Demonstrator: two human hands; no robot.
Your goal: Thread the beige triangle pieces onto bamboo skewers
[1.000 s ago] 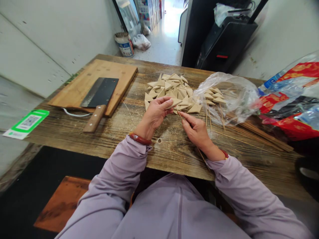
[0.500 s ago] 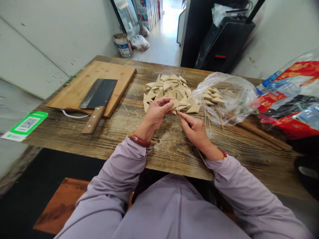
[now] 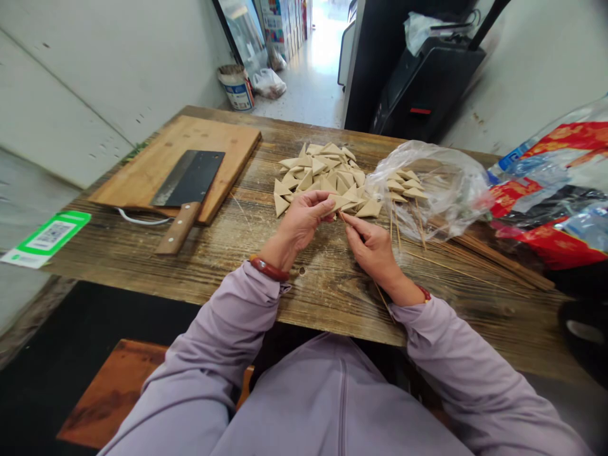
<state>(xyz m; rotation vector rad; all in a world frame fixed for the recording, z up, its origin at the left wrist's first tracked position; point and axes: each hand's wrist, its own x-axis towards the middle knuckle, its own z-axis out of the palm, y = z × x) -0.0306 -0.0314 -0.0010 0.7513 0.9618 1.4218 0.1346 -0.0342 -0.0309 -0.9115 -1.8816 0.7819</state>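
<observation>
My left hand (image 3: 303, 220) is closed in a pinch on a tan triangular piece (image 3: 339, 202), partly hidden by the fingers and overlapping the heap behind. Gripped in my right hand (image 3: 371, 248) is a thin wooden skewer (image 3: 382, 300). Its near end slants down past my wrist, and its tip points toward the held piece. I cannot tell whether the tip is inside the piece. Just beyond both hands lies a heap of tan triangular pieces (image 3: 323, 166). A clear plastic bag (image 3: 441, 171) with more such pieces is to the right, several skewers sticking out of it.
On the left, a cleaver (image 3: 192, 180) rests on a wooden cutting board (image 3: 232, 136), its handle overhanging. A bundle of skewers (image 3: 503, 259) lies at the right, near red and clear plastic packaging (image 3: 527, 196). A green-white QR card (image 3: 50, 237) sits at the table's left edge.
Both hands stay nearly in place, with only a slight shift of the left hand and the skewer tip. The pieces, bag and cleaver look the same.
</observation>
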